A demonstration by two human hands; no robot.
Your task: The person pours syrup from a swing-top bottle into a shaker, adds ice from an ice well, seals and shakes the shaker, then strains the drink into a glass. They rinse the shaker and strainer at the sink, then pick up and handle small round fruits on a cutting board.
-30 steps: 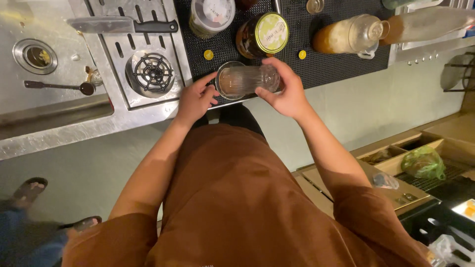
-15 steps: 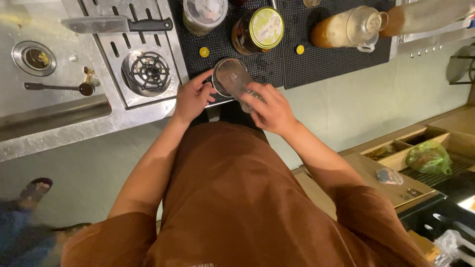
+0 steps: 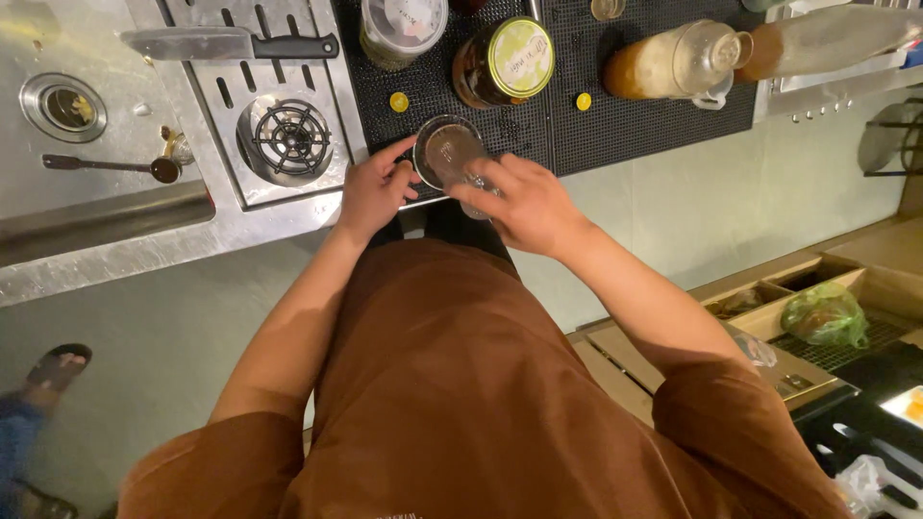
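Shaker [image 3: 444,154] sits at the mat's [image 3: 635,125] near edge, left hand [image 3: 373,190] gripping its rim while right hand [image 3: 524,202] clasps a tilted glass [image 3: 478,187] against it. Tilting carelessly could spill over the edge.

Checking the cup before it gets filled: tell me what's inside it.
The cup looks dark inside, brownish; whether that is liquid or an empty bottom cannot be told. The left hand touches its rim, and the right hand with a clear glass covers its near edge.

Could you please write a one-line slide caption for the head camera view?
Left hand steadies a round metal cup on the black rubber mat while the right hand grips a clear glass.
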